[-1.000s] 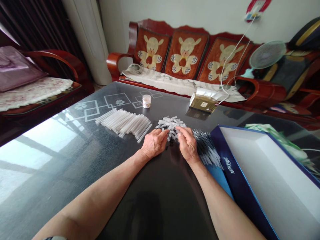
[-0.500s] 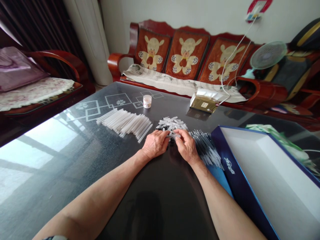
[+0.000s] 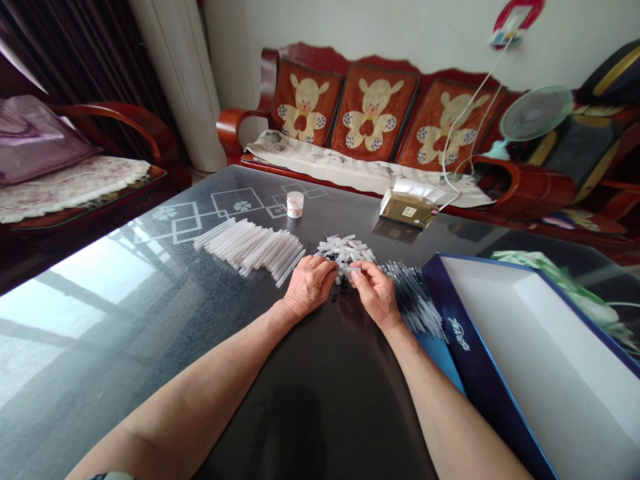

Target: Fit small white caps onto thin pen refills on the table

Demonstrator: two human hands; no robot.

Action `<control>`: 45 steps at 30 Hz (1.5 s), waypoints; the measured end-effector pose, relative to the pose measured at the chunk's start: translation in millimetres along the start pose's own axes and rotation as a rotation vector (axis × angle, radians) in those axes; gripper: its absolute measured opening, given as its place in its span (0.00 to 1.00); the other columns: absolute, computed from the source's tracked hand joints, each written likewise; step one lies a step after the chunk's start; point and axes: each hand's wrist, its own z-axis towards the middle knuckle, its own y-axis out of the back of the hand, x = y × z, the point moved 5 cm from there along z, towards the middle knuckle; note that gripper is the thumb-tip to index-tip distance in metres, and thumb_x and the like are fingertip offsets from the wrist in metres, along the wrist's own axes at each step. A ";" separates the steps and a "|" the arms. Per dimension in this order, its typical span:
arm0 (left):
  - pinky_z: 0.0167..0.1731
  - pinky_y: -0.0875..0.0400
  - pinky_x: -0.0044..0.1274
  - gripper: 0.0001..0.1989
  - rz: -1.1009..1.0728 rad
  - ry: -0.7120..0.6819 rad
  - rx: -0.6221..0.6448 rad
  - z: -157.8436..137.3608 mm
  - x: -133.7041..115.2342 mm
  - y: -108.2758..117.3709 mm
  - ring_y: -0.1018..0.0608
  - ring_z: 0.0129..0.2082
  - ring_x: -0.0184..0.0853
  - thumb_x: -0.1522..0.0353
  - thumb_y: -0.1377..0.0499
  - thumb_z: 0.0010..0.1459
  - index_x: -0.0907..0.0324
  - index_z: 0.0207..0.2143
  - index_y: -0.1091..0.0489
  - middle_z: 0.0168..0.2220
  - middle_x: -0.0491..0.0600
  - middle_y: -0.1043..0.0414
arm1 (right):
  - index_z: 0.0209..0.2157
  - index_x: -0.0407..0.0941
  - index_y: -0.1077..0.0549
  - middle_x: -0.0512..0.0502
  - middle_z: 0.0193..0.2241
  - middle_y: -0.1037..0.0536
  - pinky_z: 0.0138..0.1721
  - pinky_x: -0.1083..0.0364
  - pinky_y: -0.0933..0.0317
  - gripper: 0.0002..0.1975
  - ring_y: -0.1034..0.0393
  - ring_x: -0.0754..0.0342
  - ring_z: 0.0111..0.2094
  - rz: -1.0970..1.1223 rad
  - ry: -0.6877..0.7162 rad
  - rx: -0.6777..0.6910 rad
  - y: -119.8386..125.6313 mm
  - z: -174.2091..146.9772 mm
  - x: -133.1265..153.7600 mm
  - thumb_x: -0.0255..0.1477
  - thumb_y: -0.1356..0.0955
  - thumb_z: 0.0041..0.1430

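Observation:
My left hand [image 3: 311,287] and my right hand [image 3: 375,291] are close together over the dark table, both closed. Between their fingertips they pinch a slim translucent tube [image 3: 349,269], which looks like a pen part and lies nearly level. Fingers cover its ends. Just behind the hands is a heap of short white pieces [image 3: 345,247], like pen caps, with some black bits among them. Long whitish tubes [image 3: 250,247], like pen barrels, lie in a row left of my left hand. Beside my right wrist, thin clear sticks with dark parts [image 3: 415,300] are bunched together.
A large blue box with a white inside [image 3: 530,333] stands at the right, close to my right forearm. Farther back are a small white tub [image 3: 295,205] and a gold tissue pack [image 3: 407,207]. A green-and-white plastic bag [image 3: 555,273] lies behind the box.
Both hands stay in nearly the same place, with the tube still pinched between them. It now lies a little more level, and the fingers have shifted slightly.

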 end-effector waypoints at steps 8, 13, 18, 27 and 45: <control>0.42 0.30 0.29 0.10 -0.025 -0.025 -0.009 0.9 -3.3 1.6 0.26 0.36 0.35 0.66 0.48 0.65 0.59 0.38 0.28 0.34 0.51 0.27 | 0.36 0.46 0.27 0.46 0.32 0.21 0.32 0.54 0.33 0.10 0.27 0.53 0.29 -0.157 0.161 -0.043 4.3 0.1 15.2 0.37 0.36 0.61; 0.42 0.30 0.29 0.09 -0.043 -0.068 -0.039 1.6 -7.4 3.6 0.26 0.36 0.36 0.67 0.48 0.65 0.59 0.37 0.29 0.33 0.51 0.26 | 0.31 0.46 0.27 0.48 0.26 0.23 0.31 0.55 0.36 0.13 0.29 0.53 0.27 -0.225 0.165 -0.095 5.2 0.2 16.9 0.38 0.36 0.62; 0.42 0.29 0.29 0.09 -0.039 -0.058 -0.034 0.5 -6.1 1.4 0.26 0.36 0.36 0.67 0.48 0.65 0.59 0.37 0.29 0.33 0.51 0.27 | 0.24 0.46 0.28 0.50 0.18 0.27 0.28 0.56 0.39 0.18 0.34 0.55 0.22 -0.266 0.120 -0.122 5.2 -0.1 18.2 0.41 0.37 0.62; 0.40 0.29 0.29 0.10 -0.033 -0.032 -0.013 0.4 -3.4 -0.9 0.26 0.35 0.36 0.67 0.48 0.65 0.60 0.37 0.28 0.33 0.51 0.27 | 0.39 0.45 0.26 0.45 0.32 0.20 0.33 0.55 0.34 0.13 0.26 0.51 0.30 -0.204 0.134 -0.056 3.2 -1.1 16.6 0.38 0.37 0.62; 0.39 0.30 0.29 0.10 0.073 -0.086 -0.081 0.5 -11.3 5.8 0.28 0.33 0.36 0.69 0.49 0.65 0.60 0.34 0.29 0.29 0.51 0.29 | 0.25 0.45 0.27 0.49 0.20 0.24 0.17 0.60 0.43 0.20 0.32 0.56 0.19 0.101 -0.220 -0.107 -12.7 -3.3 2.6 0.47 0.35 0.57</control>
